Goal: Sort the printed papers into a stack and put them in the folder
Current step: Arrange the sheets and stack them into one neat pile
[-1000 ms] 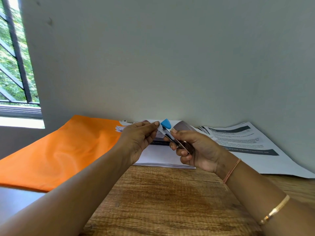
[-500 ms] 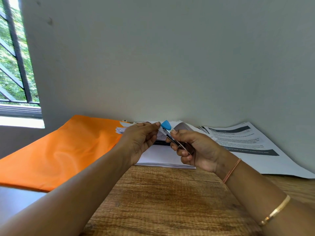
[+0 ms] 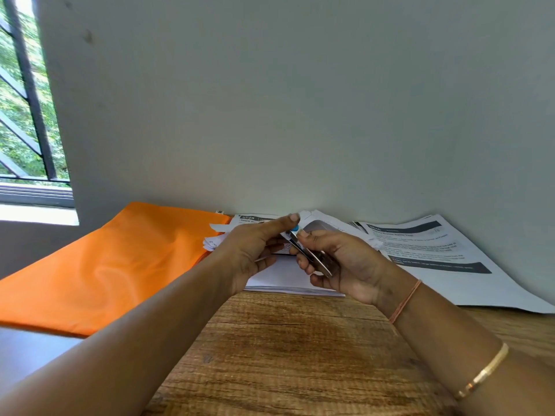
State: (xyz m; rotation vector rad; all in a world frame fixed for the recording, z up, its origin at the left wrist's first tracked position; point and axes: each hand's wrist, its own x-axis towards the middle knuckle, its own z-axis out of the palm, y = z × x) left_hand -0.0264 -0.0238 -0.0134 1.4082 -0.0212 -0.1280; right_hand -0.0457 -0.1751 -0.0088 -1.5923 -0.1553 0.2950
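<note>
My right hand (image 3: 339, 265) grips a small metal stapler (image 3: 310, 255) with a blue end, held above the table near the wall. My left hand (image 3: 252, 253) pinches that blue end (image 3: 295, 228), its forefinger lying over it; a thin metal sliver pokes out below its fingers. Under both hands lies a stack of printed papers (image 3: 285, 280), partly hidden. More printed sheets (image 3: 435, 247) are spread to the right, their far edges curling up the wall. The orange folder (image 3: 105, 265) lies flat on the left, touching the stack.
The wooden table (image 3: 285, 355) runs toward me below the papers. A plain grey wall (image 3: 300, 115) stands right behind them. A barred window (image 3: 27, 100) is at the far left, past the table's left edge.
My left forefinger has slid over the stapler's blue end and now covers most of it. My right hand and the papers have stayed in place.
</note>
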